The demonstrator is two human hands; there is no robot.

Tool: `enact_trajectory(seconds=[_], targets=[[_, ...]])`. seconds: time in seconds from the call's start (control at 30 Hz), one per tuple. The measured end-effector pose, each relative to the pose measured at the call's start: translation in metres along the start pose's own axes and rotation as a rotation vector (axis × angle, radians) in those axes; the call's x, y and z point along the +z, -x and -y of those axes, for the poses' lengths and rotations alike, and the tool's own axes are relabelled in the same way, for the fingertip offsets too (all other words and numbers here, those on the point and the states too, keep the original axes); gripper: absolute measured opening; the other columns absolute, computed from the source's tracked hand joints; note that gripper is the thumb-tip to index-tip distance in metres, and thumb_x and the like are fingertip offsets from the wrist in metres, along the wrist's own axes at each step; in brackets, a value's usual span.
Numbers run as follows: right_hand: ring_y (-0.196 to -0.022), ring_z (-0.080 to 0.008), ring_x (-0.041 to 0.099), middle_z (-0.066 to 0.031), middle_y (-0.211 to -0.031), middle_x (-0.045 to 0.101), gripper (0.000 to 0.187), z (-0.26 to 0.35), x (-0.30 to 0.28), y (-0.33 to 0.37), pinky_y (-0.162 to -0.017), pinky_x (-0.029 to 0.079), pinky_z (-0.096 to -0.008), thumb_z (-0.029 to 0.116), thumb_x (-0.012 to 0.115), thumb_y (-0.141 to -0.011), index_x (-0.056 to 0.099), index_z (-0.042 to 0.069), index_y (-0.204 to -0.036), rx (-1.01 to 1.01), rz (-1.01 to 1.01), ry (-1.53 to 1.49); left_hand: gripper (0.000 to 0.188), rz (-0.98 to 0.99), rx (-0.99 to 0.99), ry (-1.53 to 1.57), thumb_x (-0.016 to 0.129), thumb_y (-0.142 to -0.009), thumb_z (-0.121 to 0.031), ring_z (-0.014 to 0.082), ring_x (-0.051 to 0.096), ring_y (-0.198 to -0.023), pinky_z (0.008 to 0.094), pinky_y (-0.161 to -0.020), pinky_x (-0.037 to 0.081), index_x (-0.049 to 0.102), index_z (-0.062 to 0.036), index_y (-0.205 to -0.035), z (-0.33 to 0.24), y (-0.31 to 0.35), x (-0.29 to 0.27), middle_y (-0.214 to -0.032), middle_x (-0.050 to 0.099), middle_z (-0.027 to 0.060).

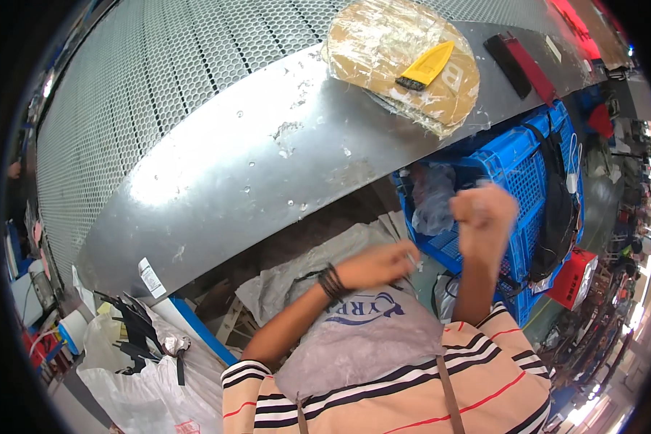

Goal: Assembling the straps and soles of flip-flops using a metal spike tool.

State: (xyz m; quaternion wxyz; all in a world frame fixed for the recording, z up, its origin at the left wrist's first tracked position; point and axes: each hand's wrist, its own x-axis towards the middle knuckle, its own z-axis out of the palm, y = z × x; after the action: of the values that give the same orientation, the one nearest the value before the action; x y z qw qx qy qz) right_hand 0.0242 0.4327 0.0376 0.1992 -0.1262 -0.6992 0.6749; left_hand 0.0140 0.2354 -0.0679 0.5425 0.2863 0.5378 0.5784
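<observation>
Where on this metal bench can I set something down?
The metal strip left of the brown board, between honeycomb panel and front edge, looks bare except for specks. It's crowded at the board, bearing a yellow brush.

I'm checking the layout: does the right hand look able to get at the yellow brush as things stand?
Probably yes: the yellow brush lies uncovered on the brown cardboard, and nothing seems to block the right hand, though the stretch is hard to judge.

Striped black, white and red on peach cloth shirt [383, 405]; printed blue on pale grey apron [362, 354].
</observation>
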Motion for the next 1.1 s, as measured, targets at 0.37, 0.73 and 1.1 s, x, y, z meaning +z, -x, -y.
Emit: enact_trajectory(seconds=[0.37,0.73,1.1], targets=[[-0.072,-0.0123,0.059,-0.0055,-0.085,0.065,0.024,-0.204,-0.064,0.027,-0.063,0.045,-0.0240,0.015,0.051,-0.100,0.069,0.001,-0.109,0.624,0.208,0.043,0.036,-0.468,-0.136,0.610,0.060,-0.105,-0.031,0.0142,0.064,-0.089,0.0277,-0.082,0.051,0.068,-0.0001,-0.122,0.032,0.031,-0.053,-0.104,0.072,0.0065],[-0.125,-0.0456,0.059,-0.0235,-0.134,0.064,0.052,-0.436,-0.277,0.151,-0.106,0.044,-0.0530,0.043,0.051,-0.096,0.070,0.004,-0.125,0.780,0.352,1.349,0.037,-0.567,-0.020,-0.431,0.058,-0.102,-0.022,0.0379,0.065,-0.115,0.0426,-0.100,0.050,0.063,-0.0012,-0.132,-0.027,0.080,-0.051,-0.121,0.070,0.0187],[-0.073,-0.0271,0.073,-0.0145,-0.082,0.073,0.028,-0.418,-0.249,0.149,-0.066,0.058,-0.0396,0.024,0.053,-0.095,0.071,0.003,-0.098,0.765,0.245,0.836,0.014,-0.732,0.074,-0.510,0.067,-0.096,-0.012,0.0188,0.069,-0.085,0.0313,-0.077,0.053,0.073,-0.0008,-0.101,-0.124,0.076,-0.122,-0.096,0.075,0.0092]])
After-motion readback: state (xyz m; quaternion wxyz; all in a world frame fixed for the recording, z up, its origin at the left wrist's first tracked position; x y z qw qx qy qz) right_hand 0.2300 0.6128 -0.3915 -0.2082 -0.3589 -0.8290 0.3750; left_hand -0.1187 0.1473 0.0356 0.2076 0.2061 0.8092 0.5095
